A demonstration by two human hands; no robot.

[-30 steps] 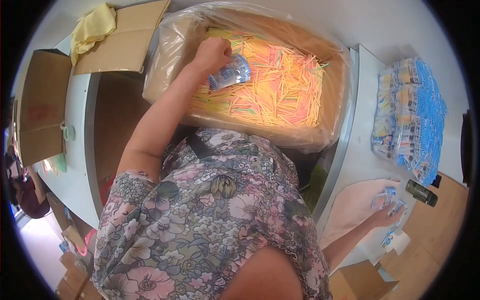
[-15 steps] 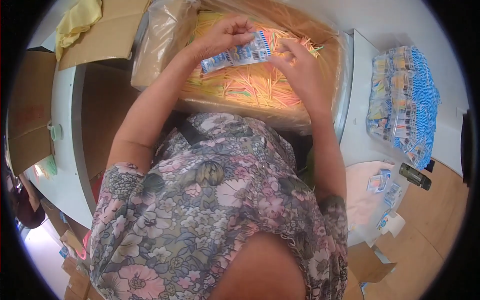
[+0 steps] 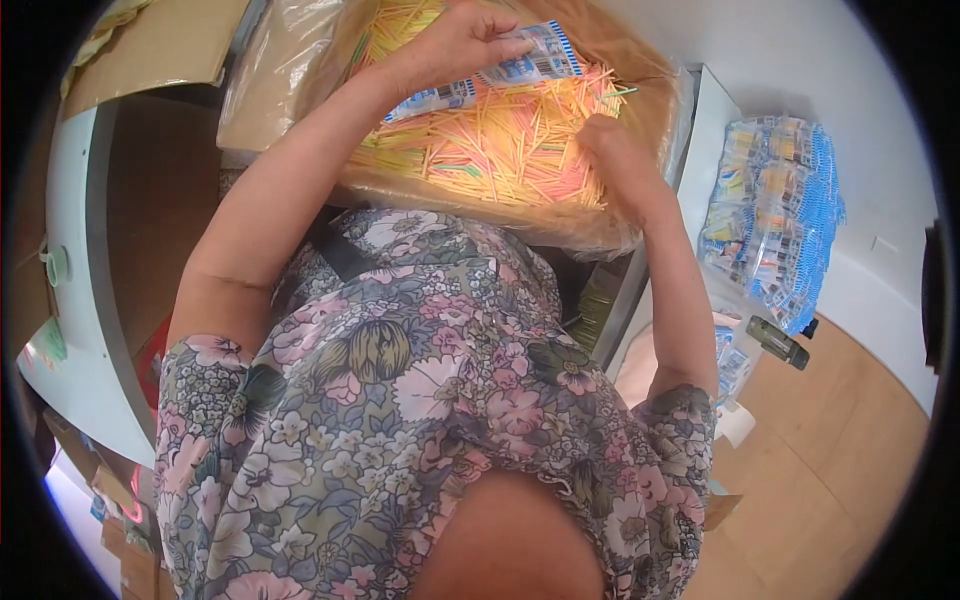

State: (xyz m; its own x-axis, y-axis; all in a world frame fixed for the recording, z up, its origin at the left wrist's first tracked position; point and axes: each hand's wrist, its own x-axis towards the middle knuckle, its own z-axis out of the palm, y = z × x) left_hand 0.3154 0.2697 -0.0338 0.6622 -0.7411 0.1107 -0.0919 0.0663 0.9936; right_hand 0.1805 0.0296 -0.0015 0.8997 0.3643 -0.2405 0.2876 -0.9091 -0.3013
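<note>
My left hand (image 3: 462,45) pinches a strip of blue-and-white plastic packets (image 3: 535,58) above a large lined box. A lower part of the strip hangs to the left, under my wrist. Heaped in the box are thin sticks (image 3: 480,145) in yellow, pink, orange and green. At the right side of the heap, my right hand (image 3: 618,160) reaches down among the sticks with its fingers curled together. Whatever those fingertips hold, if anything, is hidden.
Clear plastic lines the cardboard box (image 3: 270,95). On the white surface to the right lies a stack of filled blue-edged packets (image 3: 770,215), with a dark green cylindrical object (image 3: 778,343) nearer me. A flattened cardboard piece (image 3: 160,55) and a white table (image 3: 78,240) are at left.
My right hand has left the packet strip and dropped to the sticks at the right. My left hand has shifted farther away with the strip. The whole view has turned slightly.
</note>
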